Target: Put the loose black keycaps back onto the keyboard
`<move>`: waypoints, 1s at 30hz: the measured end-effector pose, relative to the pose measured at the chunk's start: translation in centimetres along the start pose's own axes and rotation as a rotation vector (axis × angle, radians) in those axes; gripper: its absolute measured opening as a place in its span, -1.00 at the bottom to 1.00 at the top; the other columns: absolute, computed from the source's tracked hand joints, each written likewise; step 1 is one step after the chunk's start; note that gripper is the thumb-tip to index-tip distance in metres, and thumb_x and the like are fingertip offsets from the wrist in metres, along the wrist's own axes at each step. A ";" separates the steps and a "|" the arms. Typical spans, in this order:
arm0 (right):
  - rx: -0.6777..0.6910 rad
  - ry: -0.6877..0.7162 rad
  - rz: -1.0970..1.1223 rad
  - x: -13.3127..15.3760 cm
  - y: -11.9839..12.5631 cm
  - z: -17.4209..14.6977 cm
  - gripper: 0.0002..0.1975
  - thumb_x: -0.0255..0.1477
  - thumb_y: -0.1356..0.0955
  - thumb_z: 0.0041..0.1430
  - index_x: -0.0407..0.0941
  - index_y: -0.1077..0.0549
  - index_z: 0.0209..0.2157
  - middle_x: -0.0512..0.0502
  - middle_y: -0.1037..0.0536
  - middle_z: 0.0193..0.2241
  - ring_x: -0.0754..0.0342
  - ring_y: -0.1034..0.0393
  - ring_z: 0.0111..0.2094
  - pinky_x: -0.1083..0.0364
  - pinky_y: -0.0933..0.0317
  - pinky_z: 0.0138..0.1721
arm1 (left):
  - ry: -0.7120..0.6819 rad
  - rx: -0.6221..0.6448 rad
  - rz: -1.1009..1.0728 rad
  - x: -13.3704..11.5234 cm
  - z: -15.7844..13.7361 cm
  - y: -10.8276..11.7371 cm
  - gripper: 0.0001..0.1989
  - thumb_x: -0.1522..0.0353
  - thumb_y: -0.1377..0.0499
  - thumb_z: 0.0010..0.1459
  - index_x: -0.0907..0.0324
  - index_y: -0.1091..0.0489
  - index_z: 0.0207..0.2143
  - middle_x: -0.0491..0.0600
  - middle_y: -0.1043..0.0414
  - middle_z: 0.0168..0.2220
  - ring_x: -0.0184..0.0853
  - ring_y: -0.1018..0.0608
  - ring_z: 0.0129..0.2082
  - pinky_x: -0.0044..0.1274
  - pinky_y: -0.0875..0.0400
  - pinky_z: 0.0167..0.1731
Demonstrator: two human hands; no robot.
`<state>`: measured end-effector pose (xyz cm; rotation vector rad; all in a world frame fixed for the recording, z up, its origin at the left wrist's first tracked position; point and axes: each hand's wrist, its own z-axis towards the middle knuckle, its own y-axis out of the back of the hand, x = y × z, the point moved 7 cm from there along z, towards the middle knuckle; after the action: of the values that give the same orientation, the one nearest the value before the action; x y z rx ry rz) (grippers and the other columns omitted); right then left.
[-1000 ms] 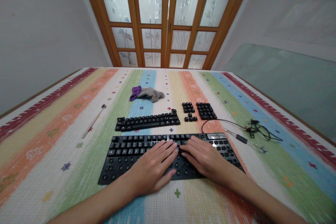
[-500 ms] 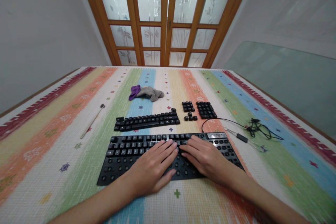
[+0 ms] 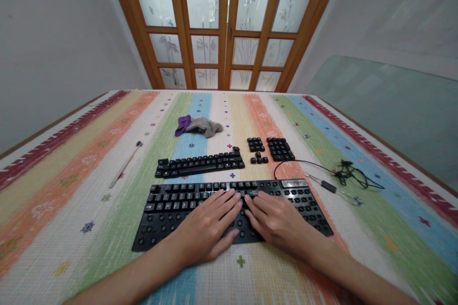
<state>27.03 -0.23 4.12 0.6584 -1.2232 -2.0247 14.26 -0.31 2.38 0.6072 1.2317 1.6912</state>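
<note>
A black keyboard [image 3: 157, 228] lies in front of me, keycaps still on its upper left rows and bare switches across its lower rows and right side. My left hand [image 3: 211, 221] rests flat on its middle, fingers stretched out. Beside it, my right hand [image 3: 274, 217] is curled over the upper rows, thumb and fingertips closed at a keycap [image 3: 252, 193] right of centre; the fingers partly hide it. Behind the keyboard lie rows of removed keycaps [image 3: 200, 166], a number-pad group [image 3: 281, 150], a smaller block [image 3: 255, 145] and arrow keycaps [image 3: 258, 158].
A thin brush [image 3: 125, 164] lies at left. A grey and purple cloth [image 3: 203, 126] is farther back. At right are a wire keycap puller [image 3: 328, 186] with a black handle and the coiled cable [image 3: 352, 174]. A striped tablecloth [image 3: 107, 238] covers the table.
My right hand has shifted slightly, its fingers drawn in more tightly and its thumb raised towards the upper keys. The left hand stays in place.
</note>
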 end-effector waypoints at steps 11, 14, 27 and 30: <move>0.156 0.002 -0.015 0.1 -1.2 1.1 -0.69 -0.56 -0.19 0.32 -0.21 -0.47 -0.45 -0.12 -0.47 -0.54 0.07 -0.32 -0.52 0.06 -0.04 -0.53 | -0.010 -0.018 0.002 -0.1 -0.1 -0.2 -0.50 0.36 -0.07 0.33 0.36 -0.19 0.26 0.19 -0.24 0.28 -0.11 -0.26 0.32 -0.21 -0.24 0.28; 0.142 -0.019 -0.021 0.3 -1.4 0.6 -0.70 -0.55 -0.19 0.33 -0.23 -0.50 -0.40 -0.12 -0.49 -0.53 0.06 -0.33 -0.51 0.06 -0.04 -0.52 | -0.005 -0.024 0.007 -0.1 -0.1 -0.1 -0.51 0.35 -0.06 0.33 0.33 -0.18 0.27 0.18 -0.24 0.28 -0.12 -0.27 0.31 -0.21 -0.26 0.27; 0.062 -0.208 0.293 -8.0 0.6 3.3 -0.64 -0.41 -0.23 0.36 -0.17 -0.53 -0.47 -0.10 -0.47 -0.48 0.08 -0.34 -0.40 0.10 -0.16 -0.33 | -0.081 0.124 0.045 -0.4 0.0 -0.8 -0.51 0.27 -0.05 0.38 0.25 -0.14 0.30 0.00 -0.06 0.38 -0.13 -0.07 0.39 -0.23 -0.01 0.36; 0.014 -0.247 0.288 -10.7 -0.4 5.0 -0.77 -0.41 -0.28 0.31 -0.16 -0.56 -0.32 -0.16 -0.57 -0.36 -0.01 -0.40 -0.25 0.02 -0.22 -0.17 | -0.082 0.123 0.014 -0.4 0.1 -0.8 -0.50 0.24 -0.02 0.40 0.23 -0.13 0.31 -0.01 -0.09 0.36 -0.17 -0.09 0.39 -0.24 0.06 0.37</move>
<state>30.29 10.81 6.75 0.2244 -1.3866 -1.8928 14.77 -0.55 1.74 0.7542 1.2817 1.5945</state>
